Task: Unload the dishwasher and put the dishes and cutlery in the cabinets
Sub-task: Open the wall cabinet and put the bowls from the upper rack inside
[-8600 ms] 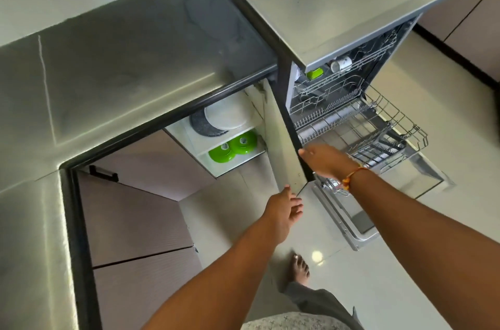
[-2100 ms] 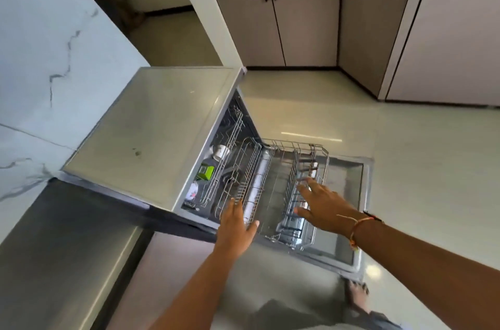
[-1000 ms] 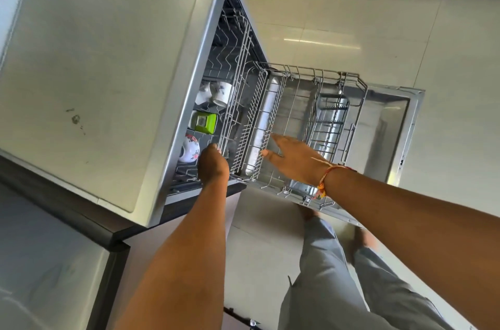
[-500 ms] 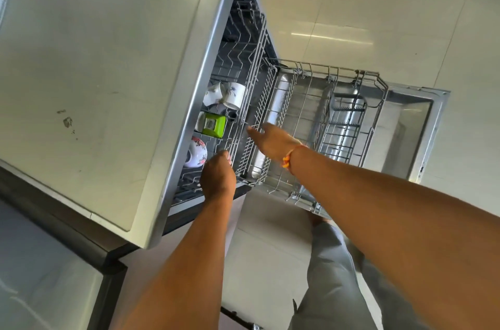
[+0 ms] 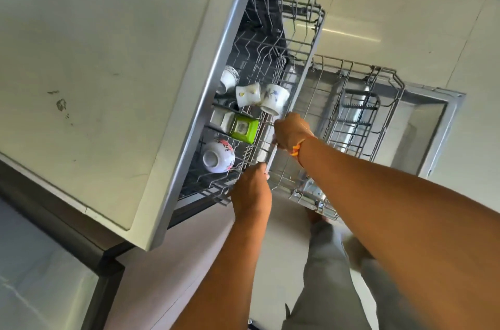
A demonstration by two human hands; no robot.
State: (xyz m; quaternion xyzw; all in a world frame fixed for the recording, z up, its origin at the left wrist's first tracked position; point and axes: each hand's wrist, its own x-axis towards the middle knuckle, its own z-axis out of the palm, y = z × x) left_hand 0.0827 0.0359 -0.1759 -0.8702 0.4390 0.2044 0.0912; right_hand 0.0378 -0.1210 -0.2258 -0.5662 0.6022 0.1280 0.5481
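The dishwasher's upper wire rack (image 5: 303,32) is slid partway out from under the steel top (image 5: 108,59). My left hand (image 5: 250,190) and my right hand (image 5: 290,131) both grip its front rail. In the rack lie two white flowered cups (image 5: 261,97), another white cup (image 5: 229,78) further in, a green square container (image 5: 243,128) and a white bowl with red flowers (image 5: 218,157), bottom up. Below it, the lower rack (image 5: 359,108) stands pulled out over the open door (image 5: 430,124) and looks bare.
A grey counter (image 5: 35,275) adjoins the dishwasher at lower left. Pale tiled floor (image 5: 405,18) stretches to the right. My grey trouser legs (image 5: 324,275) and a foot show beneath my arms.
Both hands have closed on the upper rack's front rail, and the rack has slid outward, bringing the cups, green container and bowl further into view.
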